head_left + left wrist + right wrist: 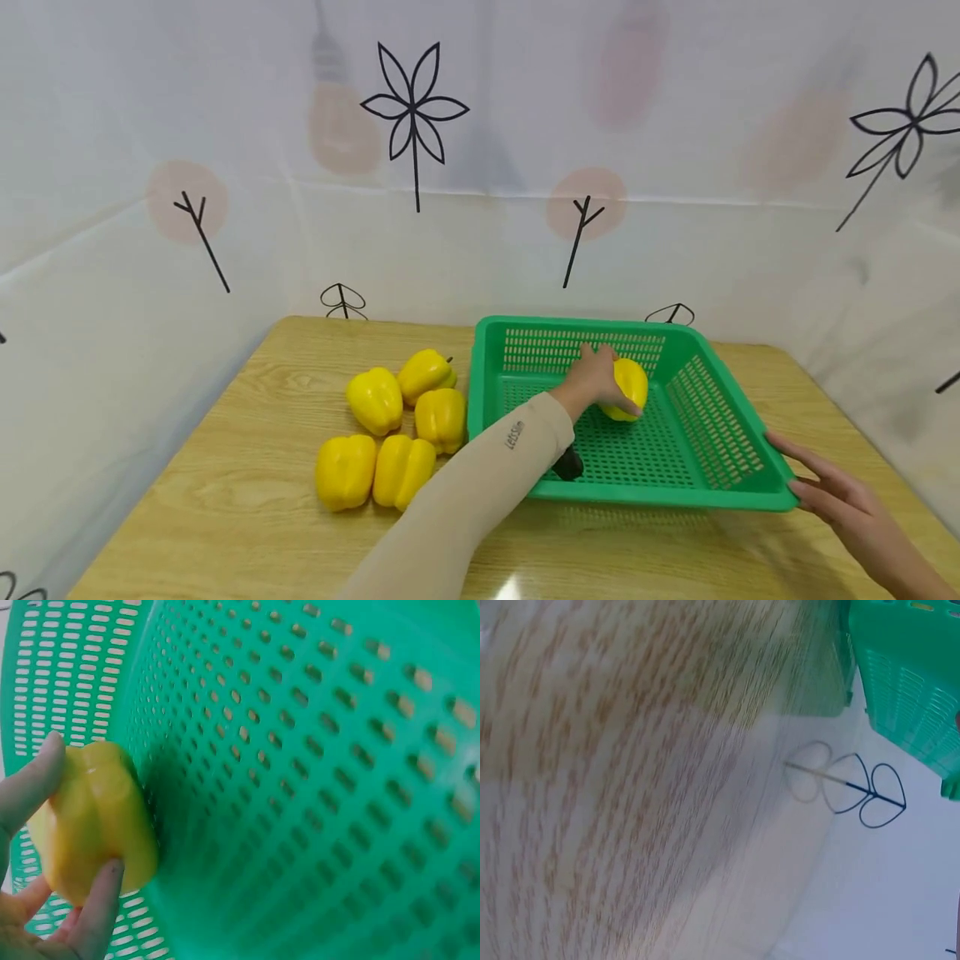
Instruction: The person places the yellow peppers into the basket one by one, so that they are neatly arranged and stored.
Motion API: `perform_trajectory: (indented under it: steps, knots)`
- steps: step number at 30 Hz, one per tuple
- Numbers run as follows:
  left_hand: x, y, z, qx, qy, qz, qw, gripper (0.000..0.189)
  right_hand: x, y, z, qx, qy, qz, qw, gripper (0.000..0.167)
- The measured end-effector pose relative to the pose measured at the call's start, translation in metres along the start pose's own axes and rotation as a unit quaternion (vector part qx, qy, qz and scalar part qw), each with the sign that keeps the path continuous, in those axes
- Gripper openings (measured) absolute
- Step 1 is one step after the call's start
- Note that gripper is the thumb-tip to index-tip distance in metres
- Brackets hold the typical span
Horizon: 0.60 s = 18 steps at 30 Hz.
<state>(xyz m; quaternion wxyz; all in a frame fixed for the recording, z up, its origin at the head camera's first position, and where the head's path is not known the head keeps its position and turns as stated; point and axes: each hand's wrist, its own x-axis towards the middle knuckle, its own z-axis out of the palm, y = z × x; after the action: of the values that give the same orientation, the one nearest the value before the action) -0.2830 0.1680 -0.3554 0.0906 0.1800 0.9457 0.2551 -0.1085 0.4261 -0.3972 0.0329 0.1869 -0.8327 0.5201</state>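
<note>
Inside the green plastic basket (600, 497), my left hand (594, 379) grips a yellow bell pepper (632, 388), close over the basket floor. The left wrist view shows the thumb and fingers spread around the sides of this pepper (105, 817), beside the slotted wall. At the basket's front right corner, my right hand (843, 504) holds the rim, its fingertips at the outer edge. The right wrist view catches part of the basket (907, 682) at upper right, and the hand is almost wholly outside that view.
Several yellow bell peppers (375, 400) lie grouped on the wooden table (225, 517), left of the basket. A pale cloth (480, 250) with printed plants hangs behind the table and along its sides. A small black device (567, 464) shows beneath the left wrist.
</note>
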Motion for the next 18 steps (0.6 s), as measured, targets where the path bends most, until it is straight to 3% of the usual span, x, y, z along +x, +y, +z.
perform_trajectory:
  steps: [4, 6, 8, 10, 13, 15, 18]
  knots:
    - [-0.0006, 0.0070, 0.0002, 0.012, -0.013, -0.005, 0.9998, 0.086, -0.0025, -0.0042, 0.0000, -0.068, 0.022, 0.019, 0.9972, 0.050]
    - [-0.0005, 0.0073, -0.0012, 0.005, -0.033, -0.014, 0.9993, 0.093, -0.0015, -0.0040, 0.0010, -0.059, 0.020, 0.017, 0.9979, 0.050]
    - [0.0018, 0.0068, -0.0022, -0.033, -0.057, -0.034, 0.9972, 0.098, -0.0007, -0.0037, 0.0012, -0.046, 0.016, 0.013, 0.9987, 0.050]
    - [0.0049, 0.0057, -0.0031, -0.099, -0.076, -0.063, 0.9902, 0.092, -0.0001, -0.0032, 0.0012, -0.028, 0.013, 0.013, 0.9994, 0.050]
    - [0.0082, 0.0041, -0.0034, -0.198, -0.105, -0.094, 0.9701, 0.068, 0.0002, -0.0039, 0.0018, -0.049, 0.024, 0.035, 0.9979, 0.050]
    - [0.0085, 0.0035, -0.0039, -0.231, -0.125, -0.098, 0.9599, 0.050, 0.0009, -0.0055, 0.0031, -0.077, 0.038, 0.070, 0.9939, 0.050]
    - [0.0072, 0.0039, -0.0051, -0.240, -0.150, -0.092, 0.9548, 0.043, 0.0032, -0.0093, 0.0064, -0.132, 0.058, 0.132, 0.9806, 0.052]
